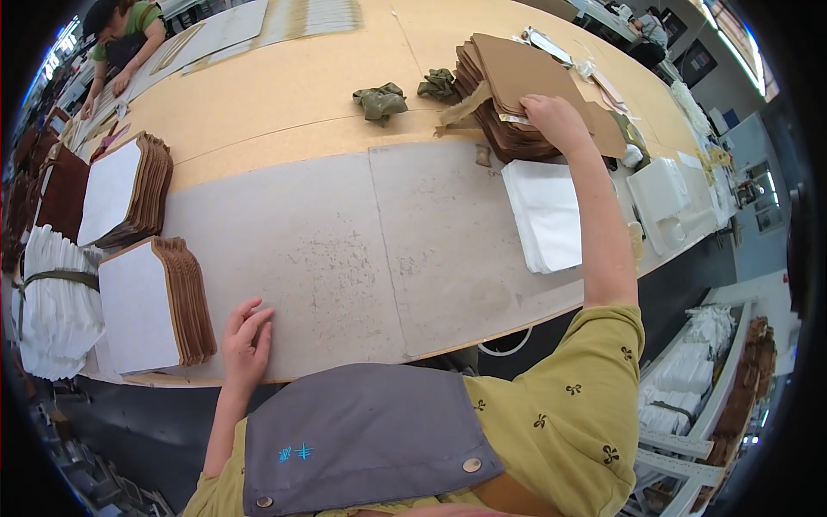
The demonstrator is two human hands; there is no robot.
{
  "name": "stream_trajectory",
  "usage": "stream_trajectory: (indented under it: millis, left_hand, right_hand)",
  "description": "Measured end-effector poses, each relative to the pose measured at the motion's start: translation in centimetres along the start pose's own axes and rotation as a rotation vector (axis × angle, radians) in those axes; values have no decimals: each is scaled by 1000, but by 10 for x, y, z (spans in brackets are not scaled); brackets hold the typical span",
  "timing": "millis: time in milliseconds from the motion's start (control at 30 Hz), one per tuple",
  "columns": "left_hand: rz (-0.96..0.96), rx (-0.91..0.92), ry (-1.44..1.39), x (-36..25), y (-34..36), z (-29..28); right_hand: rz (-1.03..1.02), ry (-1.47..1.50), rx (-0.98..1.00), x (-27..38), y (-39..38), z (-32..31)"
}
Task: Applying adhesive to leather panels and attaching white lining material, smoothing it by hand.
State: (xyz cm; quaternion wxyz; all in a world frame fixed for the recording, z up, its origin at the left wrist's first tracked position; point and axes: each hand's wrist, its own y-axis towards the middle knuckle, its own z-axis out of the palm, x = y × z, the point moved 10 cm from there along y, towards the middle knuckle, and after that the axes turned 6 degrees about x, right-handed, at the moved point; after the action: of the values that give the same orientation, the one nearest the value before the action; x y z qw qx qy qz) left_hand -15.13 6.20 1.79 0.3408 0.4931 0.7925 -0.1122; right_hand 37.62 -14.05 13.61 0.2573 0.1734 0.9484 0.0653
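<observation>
My right hand [553, 121] reaches to the back right, its fingers gripping the front edge of the upper brown sheets [525, 69] on a tall stack. A stack of white sheets [538, 215] lies just in front of it, partly behind my forearm. My left hand [248, 336] rests on the grey board [319, 250] near the front edge, fingers apart and holding nothing. To its left are two stacks of brown pieces topped with white sheets [142, 302] and a strapped white bundle [60, 302].
Crumpled green fabric lumps [379, 103] and a small beige bag [483, 155] lie beyond the board. A white tray [655, 198] sits at the right. A co-worker [121, 39] works at the far left. A trolley with bundles [689, 379] stands at lower right.
</observation>
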Motion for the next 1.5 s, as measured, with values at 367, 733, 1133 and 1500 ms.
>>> stream_trajectory:
  millis: [367,733,1133,1500]
  left_hand:
    - [18,-30,42,-3,-1,-3]
    - [-35,-42,-26,0,-3,-6]
    - [-717,656,-1214,-38,31,121]
    - [-629,661,-854,-23,35,124]
  right_hand:
    - [-39,-123,-54,12,1,-5]
    - [298,16,-658,26,-24,-125]
    - [-257,582,-206,345,-113,-134]
    - [740,312,-254,58,-222,-54]
